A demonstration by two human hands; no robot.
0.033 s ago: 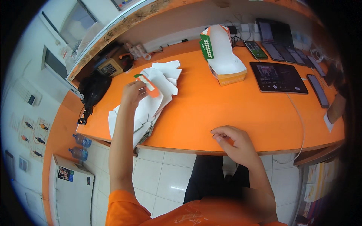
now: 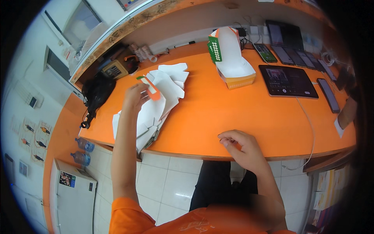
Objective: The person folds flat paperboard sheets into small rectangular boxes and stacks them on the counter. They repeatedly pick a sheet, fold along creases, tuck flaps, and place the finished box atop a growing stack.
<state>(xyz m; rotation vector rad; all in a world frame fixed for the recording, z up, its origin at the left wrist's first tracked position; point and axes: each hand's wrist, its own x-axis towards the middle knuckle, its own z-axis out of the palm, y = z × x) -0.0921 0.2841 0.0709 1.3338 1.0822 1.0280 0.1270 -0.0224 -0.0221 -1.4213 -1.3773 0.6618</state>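
Note:
On the left of the orange table lies a pile of flat white cardboard box blanks (image 2: 171, 84), overlapping one another. My left hand (image 2: 136, 95) reaches over the pile, its fingers closed on the edge of a cardboard box blank (image 2: 155, 93) whose folded-up flap shows orange, white and green print. Part of that blank is hidden under my hand and forearm. Near the table's front edge rests my right hand (image 2: 245, 148), empty, with its fingers loosely curved and the thumb apart from the forefinger. Further back stands a folded box (image 2: 238, 82), white inside, its lid raised.
A tablet (image 2: 288, 82) and several phones (image 2: 328, 94) occupy the right side, with a white cable (image 2: 307, 121) trailing over the front edge. At the back left are a black bag (image 2: 99, 89), a small safe-like box (image 2: 114, 69) and tape rolls (image 2: 146, 54). A marker (image 2: 184, 44) lies along the back.
My left hand has shifted very slightly to the left, and the printed flap has moved with it. The right hand has stayed in place.

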